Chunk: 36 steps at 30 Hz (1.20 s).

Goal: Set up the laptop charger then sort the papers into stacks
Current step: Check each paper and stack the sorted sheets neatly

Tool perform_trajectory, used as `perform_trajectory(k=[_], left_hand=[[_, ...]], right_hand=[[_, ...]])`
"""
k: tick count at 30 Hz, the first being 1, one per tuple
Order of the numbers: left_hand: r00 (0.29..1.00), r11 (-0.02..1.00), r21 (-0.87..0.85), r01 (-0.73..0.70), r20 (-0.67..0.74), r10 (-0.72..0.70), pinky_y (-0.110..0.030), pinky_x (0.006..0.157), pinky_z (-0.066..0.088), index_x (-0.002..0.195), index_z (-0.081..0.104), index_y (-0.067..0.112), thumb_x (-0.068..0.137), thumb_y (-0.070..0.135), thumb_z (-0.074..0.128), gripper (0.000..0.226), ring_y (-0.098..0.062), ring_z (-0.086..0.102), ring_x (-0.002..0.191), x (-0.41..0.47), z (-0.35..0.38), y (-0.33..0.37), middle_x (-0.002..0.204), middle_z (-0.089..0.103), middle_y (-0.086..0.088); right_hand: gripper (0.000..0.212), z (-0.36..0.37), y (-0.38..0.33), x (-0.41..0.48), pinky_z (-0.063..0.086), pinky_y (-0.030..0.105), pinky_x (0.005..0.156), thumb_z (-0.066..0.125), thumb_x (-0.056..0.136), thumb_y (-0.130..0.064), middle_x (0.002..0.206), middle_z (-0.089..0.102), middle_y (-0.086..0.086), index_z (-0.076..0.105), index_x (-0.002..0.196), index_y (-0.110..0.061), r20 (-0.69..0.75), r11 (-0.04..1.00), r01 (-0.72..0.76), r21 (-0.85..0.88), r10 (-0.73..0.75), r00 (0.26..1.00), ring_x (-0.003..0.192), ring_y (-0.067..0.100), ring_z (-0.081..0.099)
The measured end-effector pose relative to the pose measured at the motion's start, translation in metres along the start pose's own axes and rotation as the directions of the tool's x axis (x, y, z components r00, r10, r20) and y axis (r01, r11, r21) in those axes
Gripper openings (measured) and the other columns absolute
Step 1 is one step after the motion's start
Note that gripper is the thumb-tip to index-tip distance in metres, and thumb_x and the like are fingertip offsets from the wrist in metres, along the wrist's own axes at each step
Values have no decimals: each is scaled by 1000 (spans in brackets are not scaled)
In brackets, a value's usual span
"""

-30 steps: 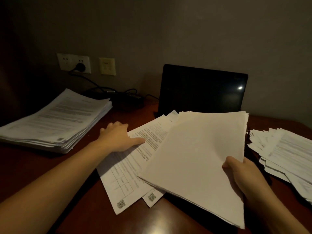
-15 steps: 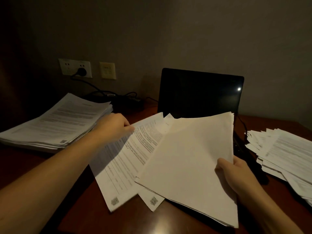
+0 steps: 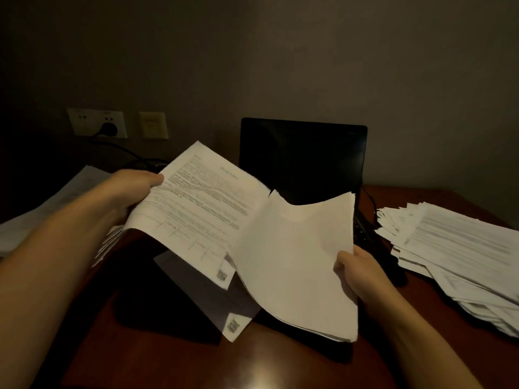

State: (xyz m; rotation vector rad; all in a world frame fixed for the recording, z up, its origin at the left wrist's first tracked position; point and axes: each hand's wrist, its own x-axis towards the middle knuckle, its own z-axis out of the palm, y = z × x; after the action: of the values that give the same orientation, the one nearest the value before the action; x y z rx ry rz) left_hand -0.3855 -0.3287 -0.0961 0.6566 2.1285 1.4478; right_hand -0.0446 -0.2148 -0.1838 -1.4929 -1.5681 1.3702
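In the head view, the left hand [image 3: 134, 186] pinches the left edge of a printed sheet [image 3: 202, 209] between thumb and curled fingers and holds it up off the desk [image 3: 252, 366], tilted toward the left stack [image 3: 56, 209]. The right hand [image 3: 356, 270] grips the right edge of a sagging bundle of papers [image 3: 297, 262], thumb on top, in front of the dark laptop [image 3: 303, 158]. A loose sheet [image 3: 207, 301] hangs low beneath both. A plug [image 3: 108, 129] sits in the wall socket, so the charger looks set up; sorting seems under way, with an untidy right stack [image 3: 455, 248] well apart.

The risk is the loose sheet: nothing visibly holds it, so pulling the printed sheet leftward could drag it off or drop it. The bundle is held by one edge only and bends, so pages could fan out and slide onto the desk.
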Motion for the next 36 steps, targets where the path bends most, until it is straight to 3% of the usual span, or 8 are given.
perform_trajectory(k=[7, 16, 21, 25, 27, 30, 33, 36], left_hand=[[992, 945, -306, 114, 94, -89, -13, 29, 32, 122, 51, 9, 104, 22, 51, 22, -7, 47, 28, -10, 22, -31, 52, 56, -4], [974, 991, -121, -52, 214, 77, -28, 63, 54, 106, 71, 9, 103, 23, 55, 21, -22, 71, 82, -40, 82, -43, 92, 74, -7], [904, 915, 257, -312, 378, 202, -29, 54, 32, 55, 57, 19, 99, 29, 58, 45, -18, 44, 49, -41, 108, -53, 52, 50, 2], [861, 781, 425, -458, 430, 271, -29, 50, 39, 81, 73, 16, 92, 42, 62, 30, -10, 52, 58, -24, 113, -60, 75, 67, 3], [882, 710, 534, -459, 369, 293, -39, 83, 50, 99, 74, 38, 88, 55, 63, 23, -14, 63, 100, -14, 110, -59, 111, 69, 13], [939, 619, 706, -344, 254, 233, -46, 106, 33, 141, 50, 37, 90, 60, 61, 57, -27, 43, 133, -1, 103, -57, 144, 49, 3], [963, 752, 614, -239, 252, 100, -40, 104, 42, 146, 47, 21, 85, 52, 72, 73, -27, 49, 132, 11, 96, -54, 145, 52, -3], [929, 843, 497, -204, 369, 8, -30, 83, 47, 103, 76, 18, 85, 37, 78, 26, -17, 63, 109, 10, 84, -46, 112, 72, 1]], right_hand=[[11, -5, -6, -10, 29, 25, 43, 44, 93, -2, 52, 50, 5, 52, 86, -2, 9, 999, -34, 7, 34, 999, 41, 15, 36], [57, -5, -9, -12, 57, 40, 73, 45, 94, -67, 111, 74, 14, 72, 113, -21, 156, 858, -70, 509, -12, 988, 97, 34, 73], [26, -9, -5, -8, 60, 37, 69, 60, 98, -26, 105, 77, 5, 64, 123, -18, 198, 971, 0, 240, -48, 979, 89, 26, 76], [31, -11, -5, -8, 59, 29, 55, 58, 97, -2, 99, 78, 0, 61, 124, -17, 190, 992, 26, 122, -49, 981, 80, 18, 77], [32, -10, -4, -6, 59, 32, 58, 56, 99, -2, 99, 77, -1, 60, 124, -21, 187, 992, 37, 118, -58, 981, 80, 18, 77], [35, -9, 0, -3, 61, 45, 75, 53, 100, -1, 102, 78, 1, 59, 123, -26, 180, 988, 37, 147, -64, 982, 87, 23, 77], [35, -8, 3, -2, 59, 52, 87, 51, 101, -3, 108, 76, 0, 58, 124, -27, 156, 990, 66, 124, -86, 984, 92, 23, 76], [31, -6, 3, -1, 58, 53, 90, 51, 102, -6, 110, 75, 0, 58, 124, -26, 133, 992, 68, 106, -82, 988, 95, 23, 75]])
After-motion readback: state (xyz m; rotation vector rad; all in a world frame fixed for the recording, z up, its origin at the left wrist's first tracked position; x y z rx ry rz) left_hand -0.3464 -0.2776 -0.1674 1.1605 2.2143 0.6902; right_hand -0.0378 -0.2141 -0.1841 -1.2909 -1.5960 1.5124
